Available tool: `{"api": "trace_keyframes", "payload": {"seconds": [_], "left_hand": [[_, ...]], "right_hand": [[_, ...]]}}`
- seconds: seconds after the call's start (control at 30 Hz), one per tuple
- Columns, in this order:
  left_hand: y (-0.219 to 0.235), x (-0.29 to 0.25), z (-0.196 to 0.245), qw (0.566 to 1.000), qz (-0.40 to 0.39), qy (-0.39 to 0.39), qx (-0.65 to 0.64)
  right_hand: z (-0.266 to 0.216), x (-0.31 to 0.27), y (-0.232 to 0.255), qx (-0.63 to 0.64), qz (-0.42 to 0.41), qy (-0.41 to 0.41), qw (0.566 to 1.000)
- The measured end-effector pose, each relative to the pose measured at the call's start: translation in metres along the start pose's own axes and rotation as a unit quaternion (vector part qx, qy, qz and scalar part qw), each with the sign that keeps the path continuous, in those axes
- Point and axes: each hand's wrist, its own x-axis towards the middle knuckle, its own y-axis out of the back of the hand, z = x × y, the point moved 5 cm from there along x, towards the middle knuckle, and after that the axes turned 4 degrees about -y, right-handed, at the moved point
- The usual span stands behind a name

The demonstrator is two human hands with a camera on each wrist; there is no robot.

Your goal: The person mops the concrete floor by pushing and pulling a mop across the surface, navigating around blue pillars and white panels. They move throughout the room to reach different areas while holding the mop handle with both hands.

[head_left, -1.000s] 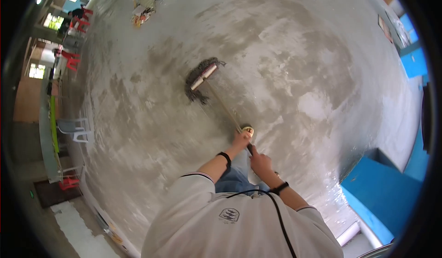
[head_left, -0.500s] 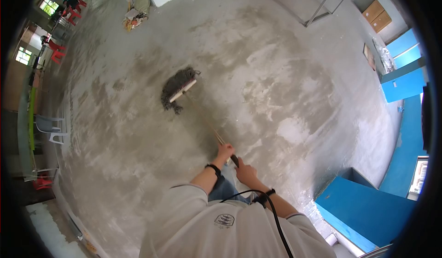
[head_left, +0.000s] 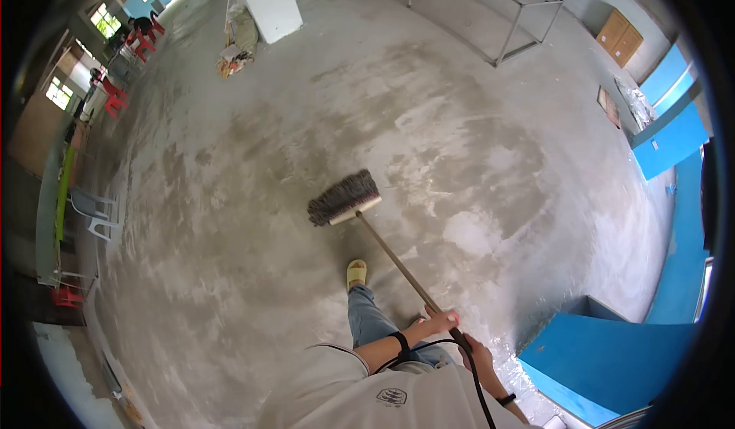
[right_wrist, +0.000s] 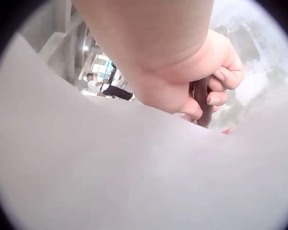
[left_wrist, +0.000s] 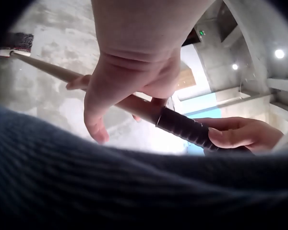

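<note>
A push broom lies with its dark bristle head (head_left: pixel 344 198) on the wet concrete floor (head_left: pixel 230 276), ahead of my yellow slipper (head_left: pixel 356 273). Its wooden handle (head_left: pixel 394 261) slants back to my hands at the lower right. My left hand (head_left: pixel 439 322) holds the wooden handle (left_wrist: pixel 48 68) just above the black grip (left_wrist: pixel 185 129), with fingers wrapped behind it. My right hand (head_left: pixel 476 350) grips the black end of the handle (right_wrist: pixel 202 98), close against my shirt. In the left wrist view, the right hand (left_wrist: pixel 240 135) shows curled round that grip.
A white pillar (head_left: pixel 268 1) and a rubbish pile (head_left: pixel 232 55) stand far ahead. At the back right are a metal frame table (head_left: pixel 528 17) and a wooden cabinet (head_left: pixel 620 34). Blue panels (head_left: pixel 612 352) flank my right. Red chairs (head_left: pixel 115 99) and a grey chair (head_left: pixel 93 214) line the left wall.
The broom head has come back toward me and to the right. Both hands moved down and right along with the handle, and my foot now shows ahead of me.
</note>
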Motion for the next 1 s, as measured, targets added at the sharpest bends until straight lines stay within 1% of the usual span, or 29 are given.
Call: {"api": "trace_keyframes", "payload": {"seconds": [0.07, 0.1, 0.13, 0.17, 0.2, 0.23, 0.27, 0.3, 0.33, 0.4, 0.43, 0.5, 0.57, 0.6, 0.63, 0.67, 0.73, 0.77, 0.8, 0.83, 0.87, 0.93, 0.97, 1.0], "left_hand": [[-0.063, -0.001, 0.011, 0.995, -0.084, 0.023, 0.041], [-0.112, 0.019, -0.023, 0.973, -0.188, 0.041, 0.126], [-0.145, 0.037, -0.056, 0.933, -0.287, 0.062, 0.209], [-0.124, -0.031, -0.02, 0.929, -0.29, 0.066, 0.221], [-0.142, -0.025, 0.09, 0.92, -0.353, 0.042, 0.166], [-0.159, -0.027, 0.084, 0.904, -0.382, 0.091, 0.168], [-0.178, -0.024, 0.078, 0.886, -0.409, 0.139, 0.168], [-0.192, -0.023, 0.081, 0.855, -0.46, 0.198, 0.136], [-0.217, -0.009, 0.044, 0.823, -0.531, 0.148, 0.142], [-0.242, -0.004, 0.035, 0.831, -0.436, 0.263, 0.226], [-0.246, -0.006, 0.033, 0.819, -0.448, 0.267, 0.24], [-0.259, 0.001, 0.036, 0.861, -0.393, 0.228, 0.227], [-0.272, 0.013, 0.023, 0.848, -0.406, 0.231, 0.25], [-0.273, 0.016, 0.013, 0.844, -0.406, 0.233, 0.262], [-0.273, 0.018, 0.011, 0.868, -0.38, 0.217, 0.236], [-0.273, 0.019, 0.008, 0.862, -0.387, 0.224, 0.237], [-0.26, 0.037, 0.006, 0.884, -0.322, 0.191, 0.281], [-0.257, 0.044, 0.003, 0.882, -0.325, 0.197, 0.28], [-0.255, 0.062, -0.017, 0.886, -0.327, 0.146, 0.294], [-0.25, 0.066, -0.02, 0.888, -0.328, 0.097, 0.306], [-0.242, 0.073, -0.026, 0.885, -0.297, 0.098, 0.345], [-0.217, 0.083, -0.02, 0.874, -0.305, 0.195, 0.326], [-0.202, 0.089, -0.015, 0.876, -0.306, 0.2, 0.314], [-0.184, 0.096, -0.01, 0.872, -0.316, 0.202, 0.314]], "right_hand": [[0.055, -0.037, 0.01, -0.023, 0.011, 0.011, 1.0], [0.088, -0.052, 0.008, -0.059, 0.007, -0.003, 0.998], [0.113, -0.065, 0.006, -0.094, 0.002, -0.017, 0.995], [0.126, -0.082, 0.011, -0.091, -0.007, -0.037, 0.995], [0.137, -0.104, 0.014, -0.087, -0.02, -0.057, 0.994], [0.145, -0.124, 0.019, -0.075, 0.021, -0.085, 0.993], [0.155, -0.135, 0.017, -0.062, 0.018, -0.084, 0.994], [0.167, -0.145, 0.02, -0.03, 0.071, -0.081, 0.994], [0.177, -0.156, 0.021, 0.004, 0.124, -0.082, 0.989], [0.177, -0.165, 0.037, 0.002, 0.134, -0.135, 0.982], [0.189, -0.159, 0.034, 0.007, 0.156, -0.105, 0.982], [0.216, -0.15, 0.024, 0.004, 0.186, -0.083, 0.979], [0.241, -0.141, 0.012, -0.012, 0.205, -0.07, 0.976], [0.246, -0.138, 0.009, -0.021, 0.209, -0.067, 0.976], [0.242, -0.137, 0.014, -0.03, 0.209, -0.066, 0.975], [0.245, -0.131, 0.013, -0.02, 0.213, -0.063, 0.975], [0.249, -0.113, 0.007, -0.029, 0.215, -0.064, 0.974], [0.251, -0.103, 0.009, -0.039, 0.219, -0.055, 0.973], [0.252, -0.093, 0.008, -0.049, 0.221, -0.046, 0.973], [0.25, -0.082, 0.009, -0.069, 0.217, -0.041, 0.973], [0.248, -0.07, 0.01, -0.08, 0.212, -0.032, 0.973], [0.236, -0.045, 0.015, -0.07, 0.2, -0.022, 0.977], [0.227, -0.034, 0.012, -0.076, 0.188, -0.021, 0.979], [0.214, -0.019, 0.012, -0.079, 0.194, -0.018, 0.978]]}}
